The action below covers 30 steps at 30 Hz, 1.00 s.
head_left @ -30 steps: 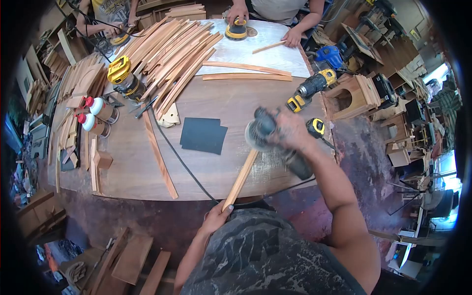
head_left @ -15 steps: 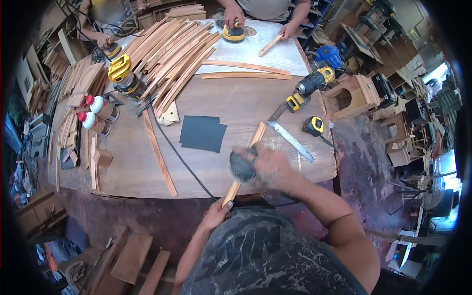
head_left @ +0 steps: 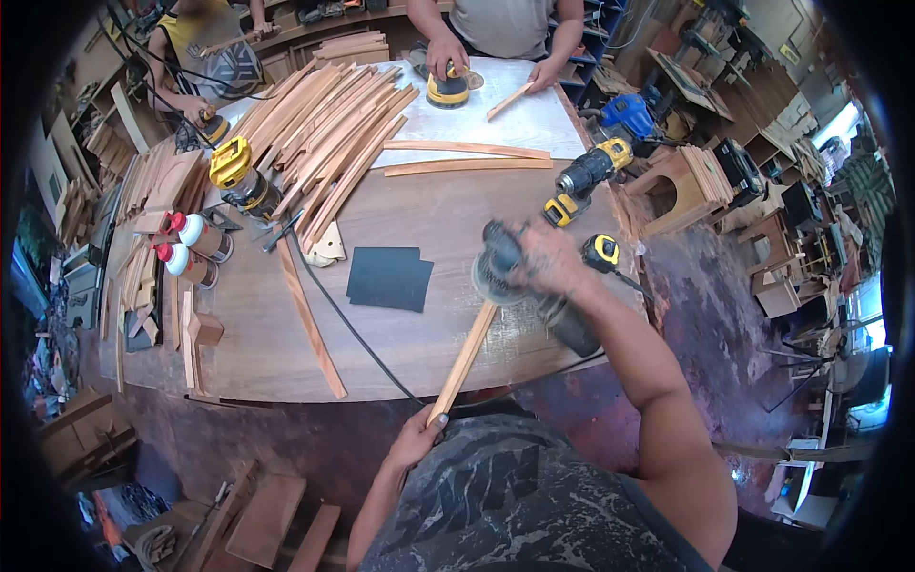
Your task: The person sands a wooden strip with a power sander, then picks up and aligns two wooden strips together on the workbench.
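My left hand is closed around the near end of a narrow wood strip at the table's front edge. The strip slants away from me across the tabletop. Wrapped over a dark handheld sander, my right hand holds it at the strip's far end and hides part of it. The sander is slightly blurred, and its dark rear body hangs toward my forearm. Left of the sander lie dark sandpaper sheets. A tape measure sits just right of my right hand.
Many wood strips are heaped at the back left. A yellow router, glue bottles and a cord occupy the left side. A cordless drill lies at right. Across the table, a co-worker's hand holds a yellow sander.
My right hand and the sander have moved away from me and right, to the strip's far end, uncovering its middle. The metal square is now hidden. My left hand still grips the near end.
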### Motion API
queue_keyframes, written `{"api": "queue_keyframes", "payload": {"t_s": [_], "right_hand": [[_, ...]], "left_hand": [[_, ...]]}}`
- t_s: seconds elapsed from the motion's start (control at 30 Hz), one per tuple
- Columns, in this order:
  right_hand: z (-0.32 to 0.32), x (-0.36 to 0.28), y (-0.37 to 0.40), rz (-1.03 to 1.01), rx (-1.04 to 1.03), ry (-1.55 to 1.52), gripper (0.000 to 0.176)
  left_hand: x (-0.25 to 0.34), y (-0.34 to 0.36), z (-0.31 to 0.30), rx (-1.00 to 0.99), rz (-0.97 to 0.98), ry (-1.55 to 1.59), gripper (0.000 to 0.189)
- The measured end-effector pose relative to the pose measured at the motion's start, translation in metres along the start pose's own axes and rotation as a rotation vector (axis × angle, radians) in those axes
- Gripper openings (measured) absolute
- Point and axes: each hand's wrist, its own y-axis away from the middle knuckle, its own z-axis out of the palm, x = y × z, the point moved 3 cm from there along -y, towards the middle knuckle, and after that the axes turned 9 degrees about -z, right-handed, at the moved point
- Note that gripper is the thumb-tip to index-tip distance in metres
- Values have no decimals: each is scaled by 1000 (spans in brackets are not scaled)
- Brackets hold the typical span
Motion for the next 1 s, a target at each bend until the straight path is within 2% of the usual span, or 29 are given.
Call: {"api": "queue_keyframes", "payload": {"t_s": [0.1, 0.17, 0.27, 0.33, 0.43, 0.6, 0.8, 1.0], "right_hand": [[-10, 22, -20, 87, 26, -56, 94], [-4, 30, -27, 71, 86, -104, 94], [-19, 32, -25, 105, 170, -102, 94], [-18, 34, -17, 141, 207, -87, 96], [-12, 40, 1, 121, 325, -146, 99], [-13, 2, 41, 64, 318, -143, 102], [6, -13, 65, 31, 250, -274, 105], [8, -23, 82, 30, 240, -204, 103]], "left_hand": [[0, 7, -5, 36, 34, -59, 26], [7, 16, -12, 64, 60, -120, 26], [19, 43, -24, 89, -28, -218, 29], [-1, 56, -35, 115, 18, -69, 33], [5, 78, -45, 186, 133, 84, 34], [30, 81, -40, 273, 374, 141, 37], [43, 72, -38, 224, 455, 198, 42], [45, 62, -44, 205, 464, 189, 45]]}}
